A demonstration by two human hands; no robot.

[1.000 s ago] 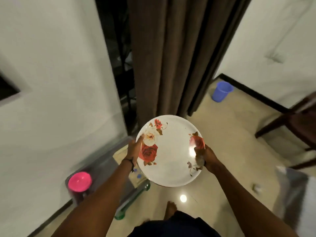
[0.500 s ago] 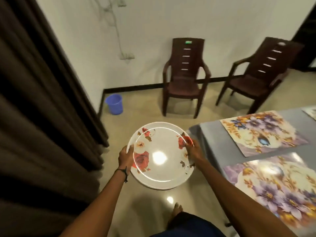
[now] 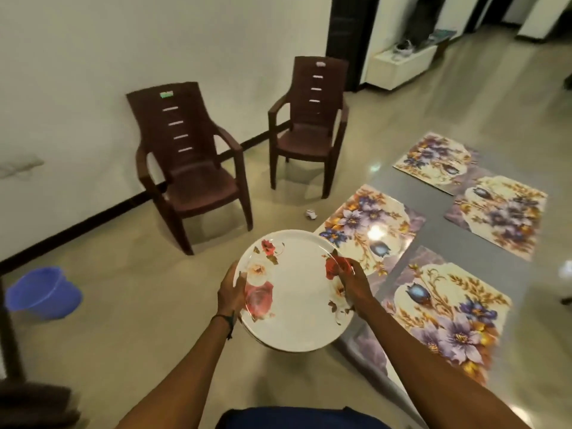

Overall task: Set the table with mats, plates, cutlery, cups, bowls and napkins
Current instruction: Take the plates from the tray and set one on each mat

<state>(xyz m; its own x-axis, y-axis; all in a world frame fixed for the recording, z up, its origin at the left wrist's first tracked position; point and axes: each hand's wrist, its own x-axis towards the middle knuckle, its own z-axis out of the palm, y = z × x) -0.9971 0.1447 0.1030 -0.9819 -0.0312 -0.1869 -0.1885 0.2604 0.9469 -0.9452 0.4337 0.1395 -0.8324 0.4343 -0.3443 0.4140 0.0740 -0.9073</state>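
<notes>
Covering the grey bench (image 3: 402, 187), four flowered mats (image 3: 445, 311) lie flat; two brown chairs (image 3: 192, 168) stand by the white wall (image 3: 93, 57). Left grip (image 3: 230, 292) and right grip (image 3: 353, 280) hold a round plate (image 3: 297, 289) by opposite rims, face up, beside the bench.

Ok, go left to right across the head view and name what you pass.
Blue bucket → nearer brown chair → left hand → rose plate → right hand → nearest floral mat. The second chair and the other mats overlap these, so they are left out.
</notes>
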